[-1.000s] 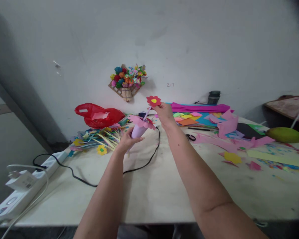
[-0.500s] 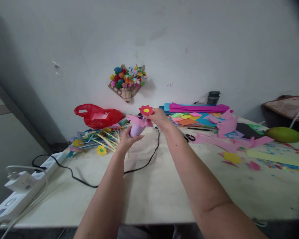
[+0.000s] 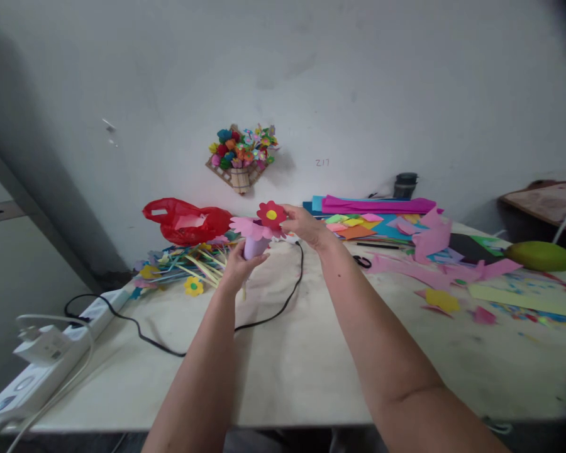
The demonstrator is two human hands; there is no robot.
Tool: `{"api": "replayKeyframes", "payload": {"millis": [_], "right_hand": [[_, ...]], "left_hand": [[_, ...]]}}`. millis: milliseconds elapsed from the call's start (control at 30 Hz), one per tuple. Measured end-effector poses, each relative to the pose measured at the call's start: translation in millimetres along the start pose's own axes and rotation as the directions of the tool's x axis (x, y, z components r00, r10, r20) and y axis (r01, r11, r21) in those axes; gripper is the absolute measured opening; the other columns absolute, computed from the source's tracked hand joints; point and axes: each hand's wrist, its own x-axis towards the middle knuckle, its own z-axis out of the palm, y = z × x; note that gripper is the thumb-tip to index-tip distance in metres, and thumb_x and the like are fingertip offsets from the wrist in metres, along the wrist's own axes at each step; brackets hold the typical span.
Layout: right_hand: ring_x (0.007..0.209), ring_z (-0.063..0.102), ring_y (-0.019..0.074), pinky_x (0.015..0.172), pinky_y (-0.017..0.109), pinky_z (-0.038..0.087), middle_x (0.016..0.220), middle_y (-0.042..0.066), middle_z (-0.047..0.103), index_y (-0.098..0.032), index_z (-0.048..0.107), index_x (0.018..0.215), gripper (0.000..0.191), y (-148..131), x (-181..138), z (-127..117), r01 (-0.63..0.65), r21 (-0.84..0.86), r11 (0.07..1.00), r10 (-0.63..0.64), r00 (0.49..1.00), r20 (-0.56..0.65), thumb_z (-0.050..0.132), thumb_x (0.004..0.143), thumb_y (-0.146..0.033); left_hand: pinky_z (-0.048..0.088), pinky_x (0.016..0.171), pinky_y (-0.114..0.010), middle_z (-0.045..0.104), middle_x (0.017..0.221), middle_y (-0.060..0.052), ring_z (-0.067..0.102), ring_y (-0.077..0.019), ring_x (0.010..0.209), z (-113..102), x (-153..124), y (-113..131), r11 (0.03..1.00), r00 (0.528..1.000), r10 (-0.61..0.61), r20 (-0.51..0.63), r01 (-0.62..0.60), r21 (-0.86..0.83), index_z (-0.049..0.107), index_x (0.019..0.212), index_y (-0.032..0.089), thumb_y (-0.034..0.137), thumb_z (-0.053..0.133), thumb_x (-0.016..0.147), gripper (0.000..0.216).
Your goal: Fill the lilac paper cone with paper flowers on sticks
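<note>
My left hand [image 3: 238, 267] is closed around a lilac paper vase [image 3: 253, 248], which has a pink scalloped rim and is held above the table. At its mouth, the fingers of my right hand [image 3: 304, 225] pinch a red paper flower [image 3: 271, 215] with a yellow centre. The red flower sits right over the vase's rim; whether its stem is inside is hidden. Left of my left hand lie pale paper stems [image 3: 207, 269] and a yellow flower [image 3: 194, 286] with a green centre.
Behind the stems sits a red plastic bag [image 3: 188, 221]. A black cable [image 3: 290, 296] crosses the table to a white power strip [image 3: 70, 358] at left. Black-handled scissors [image 3: 362, 262], pink paper scraps [image 3: 424, 267] and a green mango-like fruit [image 3: 541, 256] are at right. A flower basket [image 3: 240, 178] hangs on the wall.
The red flower and my right hand have moved slightly left and down over the vase. The vase has turned more upright, its pink rim shifting left.
</note>
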Motion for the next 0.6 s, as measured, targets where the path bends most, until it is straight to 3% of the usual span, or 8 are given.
{"api": "replayKeyframes", "payload": {"millis": [100, 167, 400, 600], "right_hand": [[0.105, 0.056, 0.0200, 0.078, 0.028, 0.047, 0.115, 0.004, 0.064, -0.022, 0.054, 0.127, 0.070, 1.4, 2.0, 1.6, 0.028, 0.042, 0.999, -0.026, 0.998, -0.054, 0.049, 0.058, -0.014], [0.116, 0.052, 0.0213, 0.086, 0.031, 0.047, 0.127, 0.004, 0.059, -0.024, 0.045, 0.137, 0.078, 0.7, 3.1, 3.6, 0.055, 0.026, 0.998, -0.053, 0.996, -0.075, 0.051, 0.060, -0.015], [0.105, 0.058, 0.0208, 0.091, 0.036, 0.047, 0.120, 0.002, 0.065, -0.024, 0.048, 0.138, 0.064, -12.9, 2.6, 17.4, 0.051, -0.129, 0.990, -0.046, 0.998, 0.044, 0.048, 0.074, -0.023], [0.129, 0.045, 0.0213, 0.107, 0.036, 0.035, 0.136, -0.001, 0.055, -0.028, 0.050, 0.135, 0.062, -10.5, 2.8, 12.9, 0.097, -0.149, 0.984, -0.113, 0.988, -0.107, 0.050, 0.074, -0.022]], "left_hand": [[0.041, 0.059, -0.022, 0.057, 0.074, 0.002, 0.049, -0.0098, 0.063, -0.6, 0.0, -2.0, 0.995, 0.999, -0.023, 0.024, 0.025, -0.092, 0.061, 0.092, 0.015, 0.035, 0.083, 0.052, 0.050], [0.043, 0.058, -0.023, 0.058, 0.075, 0.002, 0.051, -0.0098, 0.062, 0.0, -1.0, -1.6, 0.984, 0.999, -0.033, 0.035, 0.039, -0.173, 0.059, 0.096, 0.016, 0.033, 0.084, 0.051, 0.054], [0.051, 0.061, -0.026, 0.062, 0.082, 0.000, 0.059, -0.0107, 0.061, 1.3, -7.0, 0.1, 0.905, 0.979, -0.073, 0.188, 0.144, -0.400, 0.058, 0.098, 0.017, 0.031, 0.083, 0.055, 0.052], [0.050, 0.059, -0.026, 0.069, 0.090, -0.007, 0.061, -0.0129, 0.061, -2.4, -6.9, -9.1, 0.851, 0.969, -0.081, 0.233, 0.189, -0.490, 0.063, 0.097, 0.015, 0.036, 0.082, 0.055, 0.051]]}}
